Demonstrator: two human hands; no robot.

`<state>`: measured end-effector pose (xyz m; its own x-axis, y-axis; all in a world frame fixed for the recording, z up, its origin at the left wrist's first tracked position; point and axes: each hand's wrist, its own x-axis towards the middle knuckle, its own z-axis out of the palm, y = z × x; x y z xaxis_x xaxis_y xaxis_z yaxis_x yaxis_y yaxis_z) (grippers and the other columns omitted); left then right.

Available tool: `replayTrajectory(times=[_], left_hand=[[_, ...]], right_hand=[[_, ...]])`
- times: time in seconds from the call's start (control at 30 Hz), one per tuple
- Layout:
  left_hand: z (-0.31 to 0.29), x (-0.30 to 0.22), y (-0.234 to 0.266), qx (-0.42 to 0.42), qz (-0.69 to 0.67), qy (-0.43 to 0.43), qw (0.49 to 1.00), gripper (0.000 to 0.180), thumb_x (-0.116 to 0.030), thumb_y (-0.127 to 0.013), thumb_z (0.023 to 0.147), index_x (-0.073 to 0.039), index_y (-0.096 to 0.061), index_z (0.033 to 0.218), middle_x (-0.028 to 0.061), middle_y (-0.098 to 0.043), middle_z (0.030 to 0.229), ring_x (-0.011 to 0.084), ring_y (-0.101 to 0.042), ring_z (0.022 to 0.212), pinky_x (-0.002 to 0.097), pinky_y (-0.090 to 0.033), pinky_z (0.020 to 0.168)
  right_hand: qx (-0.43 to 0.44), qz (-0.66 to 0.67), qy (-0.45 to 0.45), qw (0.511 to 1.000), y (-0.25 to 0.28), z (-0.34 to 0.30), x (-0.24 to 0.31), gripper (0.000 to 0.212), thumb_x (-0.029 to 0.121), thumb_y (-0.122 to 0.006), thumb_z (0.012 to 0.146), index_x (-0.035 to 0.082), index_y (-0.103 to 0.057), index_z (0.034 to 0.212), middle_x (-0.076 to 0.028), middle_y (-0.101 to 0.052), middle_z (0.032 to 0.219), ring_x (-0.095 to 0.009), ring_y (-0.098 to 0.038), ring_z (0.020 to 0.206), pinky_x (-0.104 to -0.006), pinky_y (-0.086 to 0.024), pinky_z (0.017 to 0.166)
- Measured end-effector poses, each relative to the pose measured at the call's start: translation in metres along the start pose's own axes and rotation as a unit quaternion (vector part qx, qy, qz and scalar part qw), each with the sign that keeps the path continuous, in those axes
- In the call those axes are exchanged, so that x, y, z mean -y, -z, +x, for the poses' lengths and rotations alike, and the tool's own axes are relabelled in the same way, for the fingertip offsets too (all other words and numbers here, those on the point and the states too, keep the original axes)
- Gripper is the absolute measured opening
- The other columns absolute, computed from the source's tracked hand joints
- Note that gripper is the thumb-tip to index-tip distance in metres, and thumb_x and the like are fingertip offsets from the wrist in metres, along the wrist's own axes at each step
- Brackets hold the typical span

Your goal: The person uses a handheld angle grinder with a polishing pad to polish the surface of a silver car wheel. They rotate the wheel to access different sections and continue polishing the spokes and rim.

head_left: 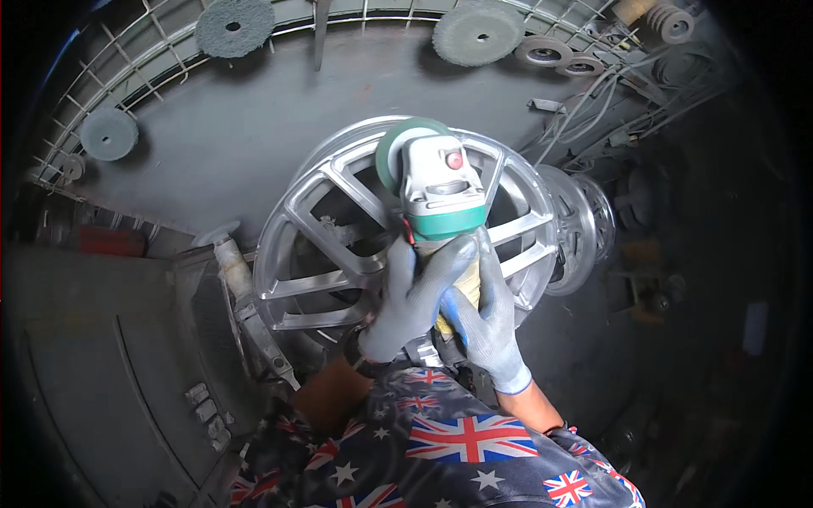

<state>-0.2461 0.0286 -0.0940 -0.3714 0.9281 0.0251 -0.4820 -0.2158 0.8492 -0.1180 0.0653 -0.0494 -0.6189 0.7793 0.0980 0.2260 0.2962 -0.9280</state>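
Observation:
Both gloved hands hold an angle grinder [445,182] with a white head, a green band and a red button. A green disc [389,161] is fitted on the left side of its head. My left hand [411,296] wraps the tool's body from the left. From the right, my right hand [491,326] grips the yellowish handle section. Under the grinder lies a silver multi-spoke alloy wheel [521,227]. The disc overlaps the wheel's far rim in the picture; whether it touches the metal I cannot tell.
Beyond the wheel, round abrasive discs [478,32] hang on a wire grid [135,63]. More alloy wheels [569,229] stand to the right, below loose cables [584,110]. Another long power tool [246,292] rests at the left. Small pale blocks [207,415] lie at lower left.

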Motion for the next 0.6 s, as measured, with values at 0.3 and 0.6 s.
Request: replayTrajectory(times=[0.3,0.6], left_hand=[[0.007,0.001,-0.003,0.009,-0.037,-0.026,0.999,0.033,-0.011,-0.063,0.098,0.001,-0.056,0.128,0.0076,-0.066,0.112,0.0108,-0.064,0.099,0.0275,-0.053,0.086],[0.006,-0.018,-0.006,0.022,0.06,-0.135,0.989,0.033,-0.013,-0.066,0.096,0.002,-0.059,0.125,0.0086,-0.065,0.115,0.011,-0.063,0.101,0.0291,-0.053,0.085]], right_hand=[[-0.013,0.034,-0.046,0.998,-0.003,-0.001,0.01,0.079,0.01,-0.068,0.091,-0.006,-0.023,0.154,-0.022,-0.047,0.144,-0.024,-0.048,0.132,-0.0348,-0.039,0.109],[-0.017,0.045,-0.055,0.997,-0.002,-0.005,0.003,0.078,0.012,-0.065,0.093,-0.006,-0.022,0.155,-0.023,-0.042,0.149,-0.026,-0.044,0.137,-0.0371,-0.036,0.113]])
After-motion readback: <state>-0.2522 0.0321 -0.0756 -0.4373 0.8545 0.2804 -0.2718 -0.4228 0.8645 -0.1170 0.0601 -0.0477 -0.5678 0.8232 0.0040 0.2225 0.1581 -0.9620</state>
